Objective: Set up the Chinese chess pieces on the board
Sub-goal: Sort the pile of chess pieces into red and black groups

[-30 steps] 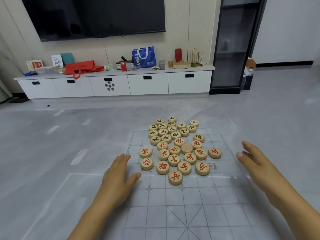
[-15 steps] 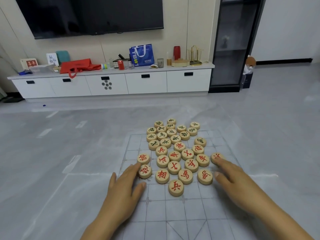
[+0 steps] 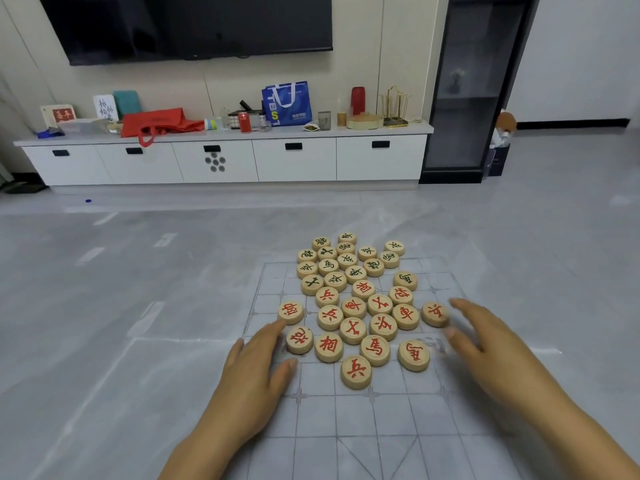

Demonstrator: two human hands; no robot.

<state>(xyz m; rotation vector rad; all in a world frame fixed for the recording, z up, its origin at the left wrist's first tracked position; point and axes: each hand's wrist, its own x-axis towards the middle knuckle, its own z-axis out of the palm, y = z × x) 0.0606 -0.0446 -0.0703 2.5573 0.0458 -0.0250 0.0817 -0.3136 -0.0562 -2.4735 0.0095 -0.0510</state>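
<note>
Chinese chess pieces (image 3: 353, 306) are bunched in one loose heap on the far half of the board (image 3: 346, 420), with none placed on its point yet, so setup is judged to be right at the start. Red-lettered discs (image 3: 382, 327) are clustered nearer and dark-lettered discs (image 3: 328, 266) behind them. A few of the dark ones are lying past the board's far edge, straight on the floor (image 3: 104, 341).

Grip-wise, nothing is held by either hand. The left hand (image 3: 256, 368) is laid flat at the board's left edge with fingers straight, tips just beside the near-left red disc (image 3: 299, 340). Whether it's actually touched can't be told. The right hand (image 3: 491, 344) is spread open too, a bit blurred, with the thumb near the rightmost red disc (image 3: 434, 314). It looks like the heap is about to be raked apart from both sides, though that's only a guess.

What could go wrong, tbh: the board looks like a thin clear sheet on glossy tile. It could easily be dragged or rucked up if discs are pushed with flat palms, and the grid would end up skewed under everything. Round discs could also be sent skidding off the sheet or flipped face down by a fast sweep. And where red meets dark in the middle, the two sets could get mixed, so extra sorting would be needed.
</note>
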